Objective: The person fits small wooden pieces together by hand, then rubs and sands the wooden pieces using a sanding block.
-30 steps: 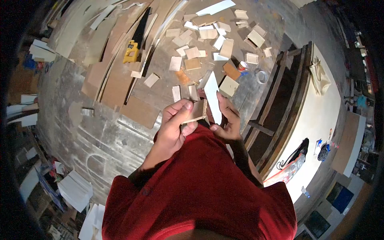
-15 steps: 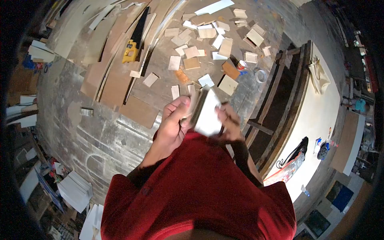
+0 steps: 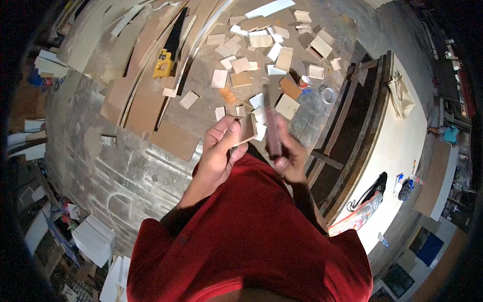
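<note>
In the head view my left hand (image 3: 217, 148) grips a small wooden piece (image 3: 247, 131) between thumb and fingers, its pale face and edge turned up. Just right of it, my right hand (image 3: 292, 153) is closed on a flat block (image 3: 272, 128). The block is held upright and seen nearly edge-on, brownish and smeared by motion; its exact kind is unclear. A gap separates it from the wooden piece. Beyond both hands, several small wood pieces (image 3: 241, 79) lie scattered on the worktable (image 3: 201, 113), some with white faces.
A yellow-handled handsaw (image 3: 164, 63) rests on long boards (image 3: 136, 103) at the left. A roll of clear tape (image 3: 328, 95) lies near the table's right side. An open wooden frame (image 3: 332, 166) and a white panel (image 3: 397, 146) with bags stand to the right.
The block in my right hand has turned from showing its broad white face to nearly edge-on and come away from the wooden piece. My left hand stays almost in place.
</note>
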Motion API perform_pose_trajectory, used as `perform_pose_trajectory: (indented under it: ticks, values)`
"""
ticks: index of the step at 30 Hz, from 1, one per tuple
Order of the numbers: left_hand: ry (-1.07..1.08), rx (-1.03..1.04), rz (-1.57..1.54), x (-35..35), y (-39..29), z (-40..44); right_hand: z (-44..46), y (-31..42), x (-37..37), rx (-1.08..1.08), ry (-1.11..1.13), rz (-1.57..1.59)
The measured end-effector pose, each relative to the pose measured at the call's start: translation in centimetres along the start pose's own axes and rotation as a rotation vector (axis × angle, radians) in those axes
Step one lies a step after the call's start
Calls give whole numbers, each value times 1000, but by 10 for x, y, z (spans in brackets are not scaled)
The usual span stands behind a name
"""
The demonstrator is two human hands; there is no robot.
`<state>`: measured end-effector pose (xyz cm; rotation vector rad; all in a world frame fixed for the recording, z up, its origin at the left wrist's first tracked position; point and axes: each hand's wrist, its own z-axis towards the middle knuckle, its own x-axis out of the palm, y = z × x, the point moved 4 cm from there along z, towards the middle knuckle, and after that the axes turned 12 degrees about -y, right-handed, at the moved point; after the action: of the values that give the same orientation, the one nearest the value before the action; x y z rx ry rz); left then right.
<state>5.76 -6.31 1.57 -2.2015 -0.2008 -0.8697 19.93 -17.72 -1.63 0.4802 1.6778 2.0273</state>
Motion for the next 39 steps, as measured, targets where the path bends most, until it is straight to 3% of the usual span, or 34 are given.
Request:
perform_pose_trajectory:
  ticks: [2, 4, 5, 7, 10, 11, 13, 15, 16, 19, 22, 25, 27, 30, 32, 34, 37, 39]
  values:
    - [-58, 68, 59, -4, 0, 6, -8, 5, 14, 26, 82, 153]
    - [-160, 377, 189, -14, -12, 16, -9, 8, 17, 64, 109, 278]
    - [-219, 395, 151, -18, -17, 16, -9, -5, 10, 321, 237, 55]
    - [-227, 550, 182, -19, -28, 18, -12, -17, 0, 575, 372, -174]
    - [-165, 631, 269, -18, -39, 11, -1, 2, -8, 4, 228, -175]
    - [-102, 663, 324, -17, -40, 8, 2, 6, -13, -90, 183, -61]
    - [-71, 731, 352, -14, -37, 6, 3, 12, -7, 117, 21, 108]
    - [-14, 866, 500, -15, -38, 4, 11, 26, 1, -37, 68, 133]
    - [-13, 868, 501, -18, -39, 2, 15, 33, 7, -263, 136, 50]
    - [47, 1055, 723, -17, -51, -11, 17, 31, 7, -193, 139, -80]
    - [20, 987, 492, -25, -52, -9, 30, 32, 1, -72, 111, -185]
    - [48, 1074, 536, -22, -53, -10, 24, 29, 0, -27, 58, -106]
    - [30, 1129, 628, -21, -56, -14, 15, 37, 6, -219, 122, -5]
    - [-18, 1166, 760, -30, -55, -18, 16, 18, 13, -281, 101, -165]
    - [-60, 1158, 801, -32, -54, -17, 22, 16, 4, 38, 73, -280]
    - [23, 1180, 634, -25, -56, -16, 26, 27, 2, -183, -1, -145]
    - [35, 1310, 752, -24, -57, -21, 13, 42, 8, -209, 89, -126]
    - [8, 1290, 705, -25, -56, -21, 13, 22, 12, -84, 115, -326]
